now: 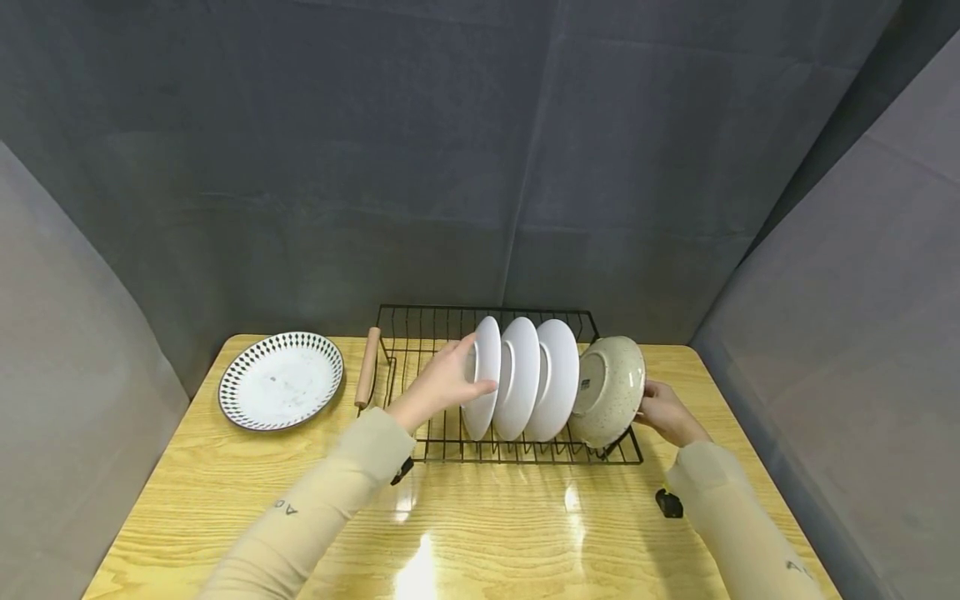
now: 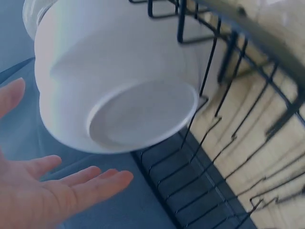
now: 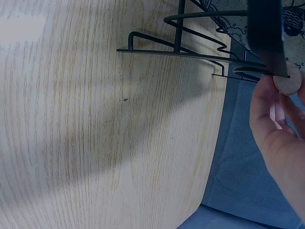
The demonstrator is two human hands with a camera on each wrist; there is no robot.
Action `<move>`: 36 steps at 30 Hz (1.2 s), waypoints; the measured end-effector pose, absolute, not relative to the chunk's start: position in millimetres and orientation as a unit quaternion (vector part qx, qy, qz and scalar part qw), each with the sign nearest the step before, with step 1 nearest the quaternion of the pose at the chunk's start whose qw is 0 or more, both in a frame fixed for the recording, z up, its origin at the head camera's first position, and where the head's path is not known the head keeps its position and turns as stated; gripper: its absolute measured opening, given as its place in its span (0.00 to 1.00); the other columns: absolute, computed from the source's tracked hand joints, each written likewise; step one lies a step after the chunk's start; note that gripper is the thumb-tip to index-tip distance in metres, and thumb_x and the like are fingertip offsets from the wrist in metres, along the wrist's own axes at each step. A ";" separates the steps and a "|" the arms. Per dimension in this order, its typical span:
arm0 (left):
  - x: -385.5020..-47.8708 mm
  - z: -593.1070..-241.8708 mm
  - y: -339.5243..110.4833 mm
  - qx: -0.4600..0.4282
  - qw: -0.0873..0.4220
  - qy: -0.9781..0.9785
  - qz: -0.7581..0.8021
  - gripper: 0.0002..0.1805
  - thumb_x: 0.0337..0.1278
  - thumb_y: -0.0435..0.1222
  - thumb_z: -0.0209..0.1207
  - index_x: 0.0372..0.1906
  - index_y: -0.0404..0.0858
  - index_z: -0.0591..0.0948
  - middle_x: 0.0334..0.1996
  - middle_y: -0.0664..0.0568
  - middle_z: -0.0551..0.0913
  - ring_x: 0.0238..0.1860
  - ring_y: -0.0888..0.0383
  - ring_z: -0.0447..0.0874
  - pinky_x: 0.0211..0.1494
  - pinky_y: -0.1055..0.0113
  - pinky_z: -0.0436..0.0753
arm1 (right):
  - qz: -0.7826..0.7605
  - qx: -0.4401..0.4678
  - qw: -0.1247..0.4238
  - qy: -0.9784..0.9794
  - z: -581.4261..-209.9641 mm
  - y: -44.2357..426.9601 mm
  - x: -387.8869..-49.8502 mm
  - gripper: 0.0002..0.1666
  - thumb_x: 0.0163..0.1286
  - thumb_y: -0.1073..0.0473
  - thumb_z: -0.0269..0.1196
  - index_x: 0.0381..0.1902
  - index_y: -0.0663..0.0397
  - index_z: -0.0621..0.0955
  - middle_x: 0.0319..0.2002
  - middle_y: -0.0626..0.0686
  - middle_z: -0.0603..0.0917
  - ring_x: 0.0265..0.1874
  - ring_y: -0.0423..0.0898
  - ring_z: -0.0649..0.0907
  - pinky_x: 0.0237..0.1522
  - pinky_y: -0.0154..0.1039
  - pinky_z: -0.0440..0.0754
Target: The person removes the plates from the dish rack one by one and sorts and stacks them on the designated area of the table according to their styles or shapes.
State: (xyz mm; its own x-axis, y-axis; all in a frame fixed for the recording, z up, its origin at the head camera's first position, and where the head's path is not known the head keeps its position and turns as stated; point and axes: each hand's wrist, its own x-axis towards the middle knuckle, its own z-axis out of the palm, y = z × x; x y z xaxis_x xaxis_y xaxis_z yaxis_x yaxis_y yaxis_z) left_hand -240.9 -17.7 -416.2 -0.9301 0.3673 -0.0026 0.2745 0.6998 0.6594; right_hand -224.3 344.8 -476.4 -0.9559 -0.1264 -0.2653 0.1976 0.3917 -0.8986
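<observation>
A black wire dish rack holds several dishes standing on edge: white plates, and a cream speckled dish leaning at its right end. My left hand is beside the leftmost white plate. In the left wrist view its fingers are spread and apart from that plate's underside. At the rack's right end, my right hand grips the wooden handle, whose round end shows between thumb and fingers in the right wrist view. The speckled dish mostly hides this handle from the head view.
A white plate with a dark diamond-patterned rim lies flat on the wooden table, left of the rack. The rack's left wooden handle stands between them. Grey cloth hangs behind the table and at both sides.
</observation>
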 end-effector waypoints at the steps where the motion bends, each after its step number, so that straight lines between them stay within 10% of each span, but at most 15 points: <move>1: -240.3 -417.8 -15.2 0.171 0.070 0.917 0.353 0.49 0.46 0.51 0.64 0.71 0.40 0.53 0.65 0.36 0.60 0.63 0.41 0.61 0.63 0.49 0.64 | -0.551 0.019 0.148 0.821 -476.6 345.1 -224.6 0.27 0.70 0.66 0.44 0.65 0.72 0.57 0.59 0.68 0.64 0.48 0.43 0.72 0.57 0.54 0.69; 36: -229.8 -453.1 16.2 0.118 -0.025 0.863 0.490 0.46 0.37 0.30 0.65 0.68 0.31 0.58 0.61 0.32 0.63 0.56 0.40 0.69 0.54 0.53 0.75 | -0.554 0.022 0.143 0.820 -474.7 344.3 -223.5 0.27 0.69 0.66 0.44 0.64 0.73 0.57 0.58 0.68 0.65 0.43 0.38 0.73 0.53 0.47 0.73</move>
